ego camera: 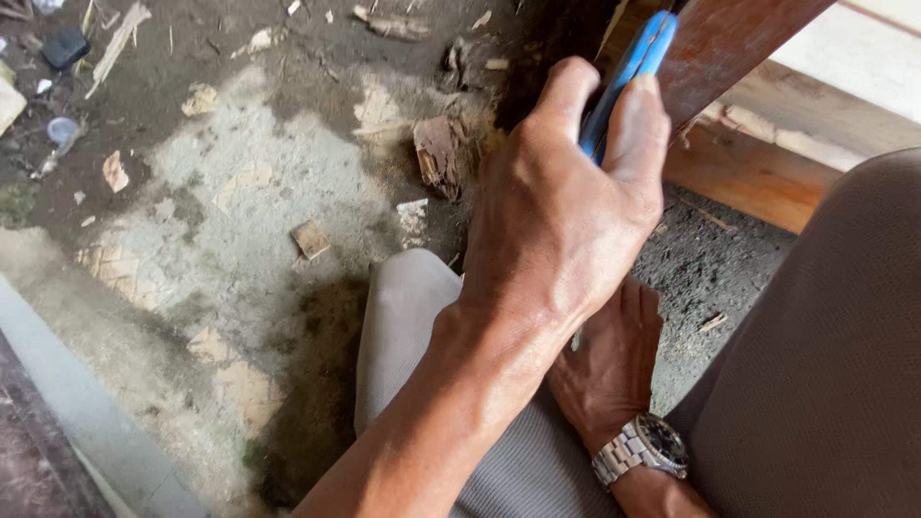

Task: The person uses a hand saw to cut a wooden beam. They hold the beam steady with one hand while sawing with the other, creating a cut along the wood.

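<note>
Seen from above, a person crouches over a dirty concrete floor [240, 192] strewn with wood scraps [439, 149].

The left hand [556, 221] reaches forward from the lower left with its back turned up. Its thumb and forefinger pinch a slim blue tool [628, 82]. The tool points up and away, and its upper end lies against the edge of a reddish-brown wooden board [729, 48] at the top of the view. Paler timber [758, 173] sits just below that board.

By the look of it, the tool is being worked along or pressed into the board's edge. The tip itself is hidden, so I cannot tell exactly what it is doing. Whatever follows would seem to call for a firm pinch and a steady wrist, because the contact is narrow.

The left wrist is nearly straight, the tendons stand out and the knuckles are raised.

The right hand [609, 369] lies underneath it, palm down between the knees, with a metal wristwatch [645, 446] on the wrist. Its fingers are covered by the left hand, so I cannot tell whether they grip anything.

Grey trouser legs [835, 364] frame both hands.
</note>
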